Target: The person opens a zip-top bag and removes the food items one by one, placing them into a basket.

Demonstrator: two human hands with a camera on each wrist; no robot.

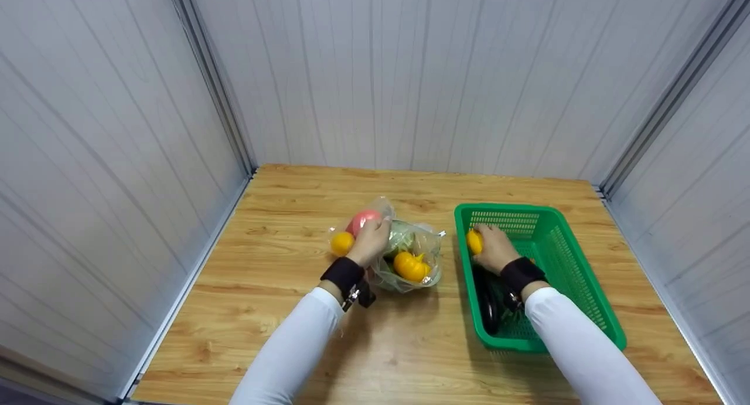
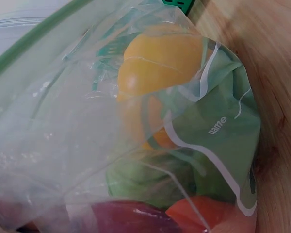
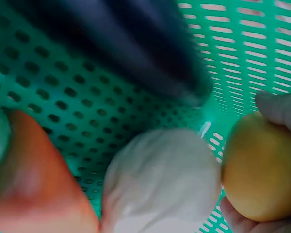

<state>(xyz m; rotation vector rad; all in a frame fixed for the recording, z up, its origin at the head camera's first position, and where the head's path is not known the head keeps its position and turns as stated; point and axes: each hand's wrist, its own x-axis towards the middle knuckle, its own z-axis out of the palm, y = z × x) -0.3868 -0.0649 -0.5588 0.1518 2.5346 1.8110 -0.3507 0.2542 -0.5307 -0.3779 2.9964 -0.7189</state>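
Observation:
My left hand [image 1: 370, 241] grips the edge of a clear plastic bag [image 1: 432, 247]. Inside the bag lie a yellow ribbed vegetable [image 1: 410, 266], green produce and, low in the left wrist view, a dark red piece [image 2: 131, 217]. Beside that hand, a pinkish-red round fruit [image 1: 362, 220] and an orange [image 1: 343, 242] sit in clear plastic. In the green basket [image 1: 577, 247], my right hand [image 1: 495, 249] holds a yellow oval fruit [image 3: 262, 167] between thumb and fingers. A whitish round vegetable [image 3: 160, 179] rests next to it.
A dark eggplant [image 1: 487, 302] lies along the basket's left side. An orange-red item [image 3: 34, 179] shows in the right wrist view. The wooden table [image 1: 263, 264] is enclosed by pale panels [image 1: 387, 77] at the back and sides.

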